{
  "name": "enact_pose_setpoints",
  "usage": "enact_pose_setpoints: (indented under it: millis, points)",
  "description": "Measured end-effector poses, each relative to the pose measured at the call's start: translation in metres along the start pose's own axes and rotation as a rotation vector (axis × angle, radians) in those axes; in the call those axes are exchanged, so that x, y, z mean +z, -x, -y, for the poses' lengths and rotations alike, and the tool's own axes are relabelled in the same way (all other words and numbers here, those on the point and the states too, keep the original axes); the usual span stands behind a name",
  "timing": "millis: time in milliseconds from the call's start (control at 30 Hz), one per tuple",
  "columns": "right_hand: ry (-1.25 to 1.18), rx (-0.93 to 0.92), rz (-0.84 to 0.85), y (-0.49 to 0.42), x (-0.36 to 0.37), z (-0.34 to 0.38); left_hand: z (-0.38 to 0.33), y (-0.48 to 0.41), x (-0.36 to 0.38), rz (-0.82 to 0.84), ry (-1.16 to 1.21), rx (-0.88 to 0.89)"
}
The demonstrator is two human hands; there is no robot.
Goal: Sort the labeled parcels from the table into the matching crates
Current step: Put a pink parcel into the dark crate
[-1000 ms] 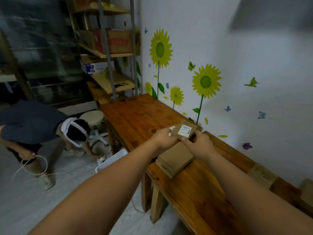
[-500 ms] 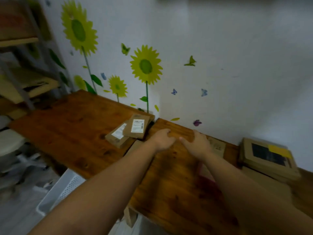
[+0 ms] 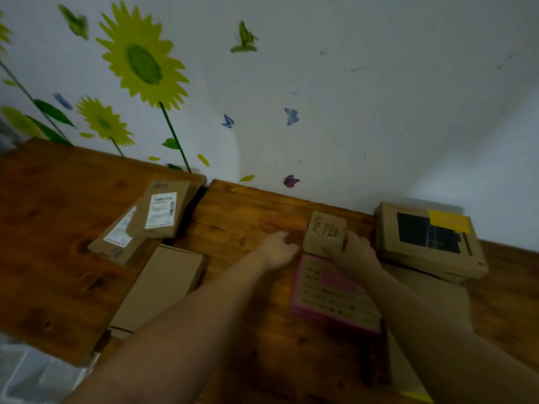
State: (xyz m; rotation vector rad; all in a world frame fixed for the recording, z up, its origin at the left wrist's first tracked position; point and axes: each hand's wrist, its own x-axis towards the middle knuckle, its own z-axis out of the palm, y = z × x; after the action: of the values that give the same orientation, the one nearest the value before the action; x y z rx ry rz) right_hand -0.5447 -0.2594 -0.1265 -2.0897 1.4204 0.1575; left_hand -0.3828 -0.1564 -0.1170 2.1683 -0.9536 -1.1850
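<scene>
A small brown parcel with handwritten characters (image 3: 326, 230) lies on the wooden table (image 3: 248, 217) near the wall. My right hand (image 3: 351, 253) grips its lower right corner, thumb on the right edge. My left hand (image 3: 277, 252) rests on the table just left of it, fingers loosely curled and holding nothing. Below the parcel, partly under my right wrist, is a pink-labelled parcel (image 3: 329, 293). Two flat parcels with white labels (image 3: 162, 212) (image 3: 119, 237) are stacked askew on the left table.
A plain cardboard box (image 3: 163, 284) bridges the gap between the two tables. A stack of boxes, the top one with a yellow label and black window (image 3: 423, 237), stands at the right. A white crate (image 3: 26, 374) sits on the floor at lower left. The wall runs right behind the tables.
The view swung right. My hands let go of the white-labelled parcel, left on the stack at left, and moved right to the handwritten parcel, which my right hand now grips.
</scene>
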Motion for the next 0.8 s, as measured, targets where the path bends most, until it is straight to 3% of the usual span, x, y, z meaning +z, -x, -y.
enact_pose_setpoints:
  millis: [167,500,800]
  points:
    - [-0.045,0.129,0.036,-0.013,0.021,-0.034,0.019,-0.016,0.037,0.159,0.077,-0.081]
    - [0.031,0.311,0.097,-0.018,0.053,-0.048,0.047,-0.011,0.071,0.238,0.211,-0.218]
    - [0.072,0.237,0.137,-0.004,0.092,0.018,0.096,-0.003,0.006,0.002,0.374,-0.245]
